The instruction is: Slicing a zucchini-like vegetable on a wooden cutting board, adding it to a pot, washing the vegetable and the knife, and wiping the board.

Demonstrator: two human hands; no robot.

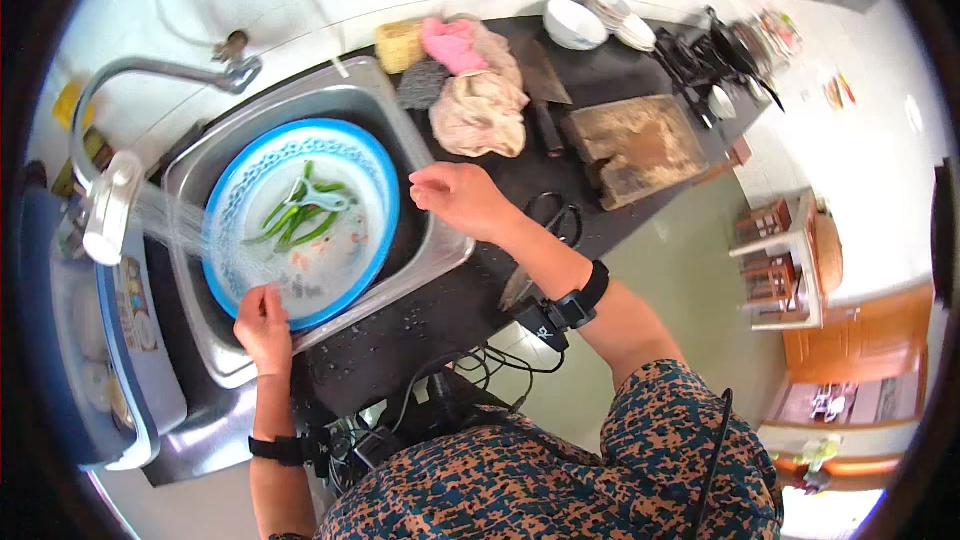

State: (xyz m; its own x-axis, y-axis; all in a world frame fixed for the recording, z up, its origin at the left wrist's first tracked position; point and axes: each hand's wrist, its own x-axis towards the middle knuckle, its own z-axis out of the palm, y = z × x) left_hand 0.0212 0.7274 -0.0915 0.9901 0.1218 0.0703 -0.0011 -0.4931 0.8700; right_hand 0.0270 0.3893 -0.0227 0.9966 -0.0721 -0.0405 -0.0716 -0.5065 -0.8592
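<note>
A blue-rimmed white basin (301, 129) with a patterned inner wall sits in the stainless steel sink (442, 244). Water and several long green peppers (309, 234) are in it, with a light-blue looped item (324, 199) lying over the peppers. Small reddish and dark bits show in the water. My left hand (264, 326) is at the basin's near-left rim, its fingers curled; whether it grips the rim is unclear. To the right of the basin, over the sink's edge, my right hand (466, 199) has its fingers drawn together with nothing seen in them. The faucet (114, 208) sprays water into the basin.
Cloths (480, 112) and a yellow sponge-like pad (399, 47) lie behind the sink. A cleaver (546, 82) rests beside a worn wooden cutting board (637, 146). Scissors (553, 214) lie partly under my right forearm. A blue-edged container (124, 330) stands left; white bowls (574, 24) stand at the back.
</note>
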